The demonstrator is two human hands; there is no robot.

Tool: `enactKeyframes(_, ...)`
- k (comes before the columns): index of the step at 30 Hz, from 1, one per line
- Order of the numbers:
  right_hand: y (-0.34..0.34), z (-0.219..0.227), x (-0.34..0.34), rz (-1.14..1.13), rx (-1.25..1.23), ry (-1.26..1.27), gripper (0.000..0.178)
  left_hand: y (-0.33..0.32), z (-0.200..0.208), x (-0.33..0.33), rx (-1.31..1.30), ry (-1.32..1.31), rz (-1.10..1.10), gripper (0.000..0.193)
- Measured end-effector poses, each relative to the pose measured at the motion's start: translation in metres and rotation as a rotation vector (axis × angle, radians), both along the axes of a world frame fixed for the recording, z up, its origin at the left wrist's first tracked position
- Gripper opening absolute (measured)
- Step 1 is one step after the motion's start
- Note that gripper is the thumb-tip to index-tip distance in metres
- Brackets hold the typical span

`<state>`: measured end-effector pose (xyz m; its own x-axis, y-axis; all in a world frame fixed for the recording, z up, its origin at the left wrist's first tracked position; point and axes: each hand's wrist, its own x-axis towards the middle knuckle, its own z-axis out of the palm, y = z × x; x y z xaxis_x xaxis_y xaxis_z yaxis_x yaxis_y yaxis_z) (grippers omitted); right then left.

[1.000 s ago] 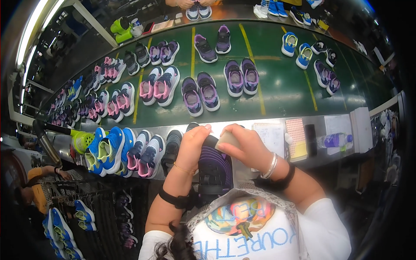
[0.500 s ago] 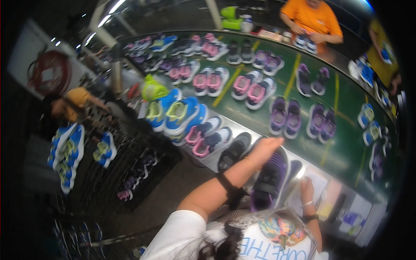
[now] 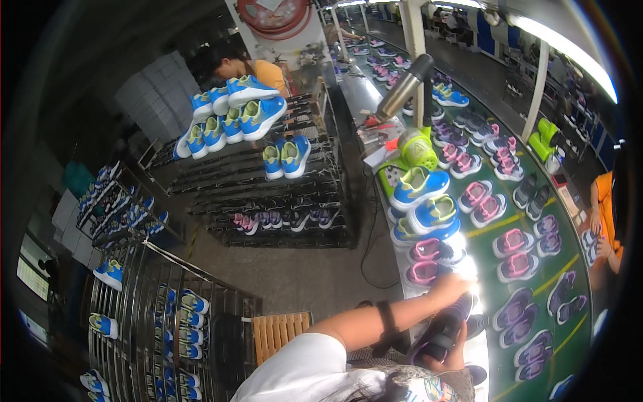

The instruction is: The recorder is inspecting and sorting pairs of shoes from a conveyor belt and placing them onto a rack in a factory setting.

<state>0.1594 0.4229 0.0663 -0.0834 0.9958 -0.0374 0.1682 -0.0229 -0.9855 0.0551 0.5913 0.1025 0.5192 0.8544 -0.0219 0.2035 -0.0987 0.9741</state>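
Close in front of me is a dark sneaker (image 3: 439, 336) with a strap and purple trim. My left hand (image 3: 450, 289) grips its far end, the fingertips partly washed out by glare. Around its near side, my right hand (image 3: 457, 353) is closed, with fingers upright along the shoe. Another dark shoe (image 3: 477, 325) lies just right of the held one. Beyond my left hand, a pink-lined navy pair (image 3: 423, 261) rests on the metal ledge, with blue-and-lime sneakers (image 3: 429, 213) stacked farther along.
A green conveyor (image 3: 492, 273) carrying paired shoes runs along my right. A lime-green blower (image 3: 416, 151) stands on the ledge. Shoe racks (image 3: 268, 194) fill the left, near a wooden stool (image 3: 281, 335). One person in orange (image 3: 604, 214) handles shoes across the belt; another works behind a rack.
The view has swung left, bringing the racks into sight. My right hand, apart from the sneaker before, now holds its near side. My left hand stays at its far end.
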Motion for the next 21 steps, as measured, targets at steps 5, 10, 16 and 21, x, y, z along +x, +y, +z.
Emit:
enactKeyframes(5,0.062,0.016,-0.034,0.004,0.073,-0.057,0.095,0.059,0.034,-0.126,0.135,-0.127,0.097,0.047)
enactKeyframes(10,0.153,0.0,-0.072,-0.141,-0.065,-0.084,0.079,0.177,0.092,-0.322,0.557,0.132,0.719,0.038)
enactKeyframes(16,0.217,-0.076,-0.041,-0.317,-0.404,0.051,0.053,0.259,0.137,-0.532,0.806,0.42,1.254,0.038)
enactKeyframes(21,0.255,-0.15,0.043,-0.487,-0.712,0.143,0.035,0.304,0.188,-0.664,0.981,0.77,1.51,0.049)
